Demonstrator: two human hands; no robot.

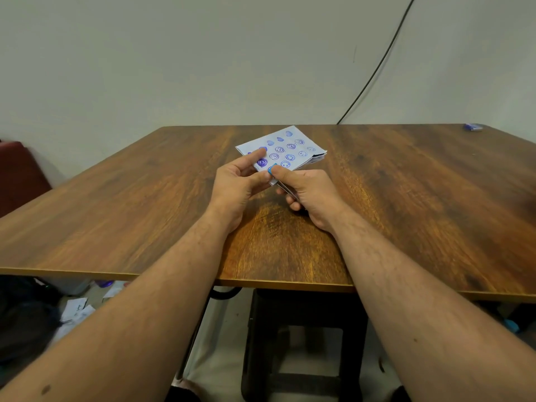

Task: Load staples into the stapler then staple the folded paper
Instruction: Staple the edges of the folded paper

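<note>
Pinching the folded paper (285, 147) with our left hand (240, 181), we steady its corner while our right hand (307, 190) squeezes the stapler (285, 190).

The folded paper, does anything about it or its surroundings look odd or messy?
The folded paper has a ragged, uneven right edge where its layers do not line up. Under the table, loose paper scraps lie scattered on the floor at the left. Both hands hold the paper normally.
</note>
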